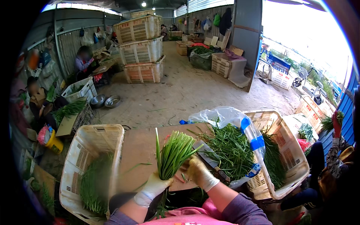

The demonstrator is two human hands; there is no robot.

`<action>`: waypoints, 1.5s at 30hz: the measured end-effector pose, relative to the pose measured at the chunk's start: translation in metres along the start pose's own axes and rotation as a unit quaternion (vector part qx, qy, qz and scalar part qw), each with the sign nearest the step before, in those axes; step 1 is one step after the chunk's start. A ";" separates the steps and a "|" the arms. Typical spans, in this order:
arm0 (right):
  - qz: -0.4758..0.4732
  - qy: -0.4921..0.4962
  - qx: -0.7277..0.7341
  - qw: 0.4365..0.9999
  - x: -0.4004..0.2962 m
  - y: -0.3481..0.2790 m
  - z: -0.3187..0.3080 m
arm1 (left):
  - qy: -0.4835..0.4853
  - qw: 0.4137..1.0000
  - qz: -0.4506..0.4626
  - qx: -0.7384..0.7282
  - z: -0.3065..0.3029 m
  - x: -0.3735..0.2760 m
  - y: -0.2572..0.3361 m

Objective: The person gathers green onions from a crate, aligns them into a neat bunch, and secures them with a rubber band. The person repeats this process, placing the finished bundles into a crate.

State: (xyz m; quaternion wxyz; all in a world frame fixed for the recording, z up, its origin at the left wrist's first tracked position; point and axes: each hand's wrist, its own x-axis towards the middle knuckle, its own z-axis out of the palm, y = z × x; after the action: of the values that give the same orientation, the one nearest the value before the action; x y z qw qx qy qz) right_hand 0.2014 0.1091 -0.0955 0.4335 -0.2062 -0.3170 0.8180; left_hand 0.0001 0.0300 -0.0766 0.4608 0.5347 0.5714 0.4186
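My left hand (157,182), in a pale glove, grips a bunch of garlic chives (171,157) near the low end. The bunch stands upright with its pale cut stems up, and one longer stalk sticks out at its left. A bit of red shows behind the stems. My right hand (201,171), in a soiled glove, is just right of the bunch. Its fingers are blurred, and whether they hold anything is unclear. Close by lies a cleaver (208,157) with a dark handle, beside a heap of loose green leaves (230,149) on the brown board (137,146).
Chives fill the bottom of the left plastic crate (109,130). At right, clear plastic sheeting (225,112) with blue tape borders another crate (295,157). A co-worker's gloved hand (336,123) holds greens there. Two metal bowls (112,101) and stacked crates (142,52) stand ahead.
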 end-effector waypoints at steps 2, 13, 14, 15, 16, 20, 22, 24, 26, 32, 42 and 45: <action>0.023 0.009 -0.024 0.999 -0.016 0.005 0.039 | 0.076 0.987 0.084 0.117 0.006 0.000 -0.009; 0.020 0.045 0.055 0.997 -0.044 -0.002 0.050 | -0.060 0.967 0.212 0.126 0.012 -0.022 0.016; 0.037 0.045 0.071 0.996 -0.047 -0.004 0.050 | -0.090 0.985 0.144 -0.038 0.013 -0.022 0.013; 0.052 0.048 0.088 0.994 -0.049 -0.005 0.049 | -0.117 0.982 0.100 -0.105 0.015 -0.022 0.022; 0.057 0.046 0.079 0.994 -0.051 -0.004 0.049 | -0.143 0.973 0.055 -0.171 0.014 -0.024 0.033; 0.044 -0.024 0.123 0.991 -0.049 0.010 0.041 | -0.172 0.949 -0.047 -0.262 0.024 -0.038 0.027; 0.063 -0.043 0.122 0.990 -0.056 0.003 0.045 | -0.207 0.924 -0.121 -0.299 0.031 -0.044 0.017; 0.056 -0.046 0.098 0.993 -0.057 -0.004 0.051 | -0.159 0.938 -0.117 -0.284 0.034 -0.045 0.015; 0.026 -0.045 0.082 0.995 -0.055 -0.009 0.052 | -0.135 0.957 -0.105 -0.235 0.032 -0.041 0.013; -0.040 0.032 0.060 0.997 -0.053 -0.010 0.055 | -0.071 0.996 0.014 -0.050 0.030 -0.044 0.022; 0.004 0.037 0.144 0.989 -0.047 0.000 0.062 | -0.199 0.934 -0.117 -0.272 0.046 -0.053 0.006; -0.060 0.054 0.093 0.992 -0.037 -0.020 0.037 | -0.230 0.937 -0.116 -0.235 0.031 -0.045 0.008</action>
State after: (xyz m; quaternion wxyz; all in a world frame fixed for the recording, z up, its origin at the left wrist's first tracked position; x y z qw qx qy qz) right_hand 0.2099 0.0742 -0.0530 0.5159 -0.1892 -0.2275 0.8039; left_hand 0.0326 -0.0144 -0.0724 0.7374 0.4227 0.3938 0.3500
